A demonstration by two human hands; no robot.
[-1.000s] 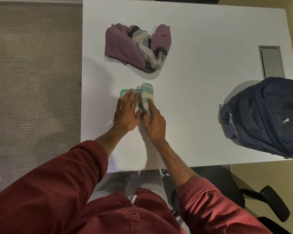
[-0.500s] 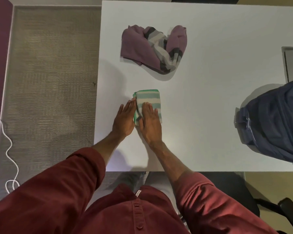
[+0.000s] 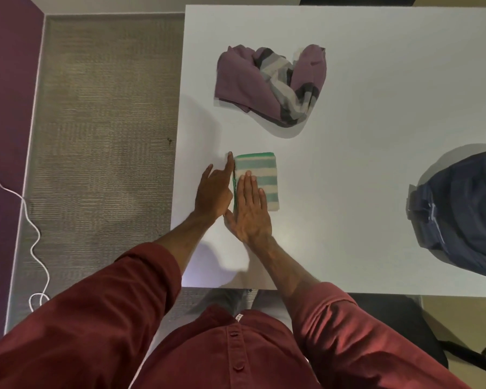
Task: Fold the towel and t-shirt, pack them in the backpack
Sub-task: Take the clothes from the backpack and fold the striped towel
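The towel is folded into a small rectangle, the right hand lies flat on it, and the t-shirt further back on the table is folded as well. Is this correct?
Not quite. The t-shirt is not folded: it lies in a crumpled heap, as the head view shows. The rest holds: the towel is a small folded rectangle, with the right hand flat on it.

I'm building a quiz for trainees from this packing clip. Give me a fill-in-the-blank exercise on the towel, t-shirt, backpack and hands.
The right hand lies flat on the striped towel, which is already ____. The crumpled t-shirt is mostly ____ in colour. The dark blue backpack lies on the table to the person's ____. The left hand, beside the towel, holds ____.
Missing words: folded; purple; right; nothing.
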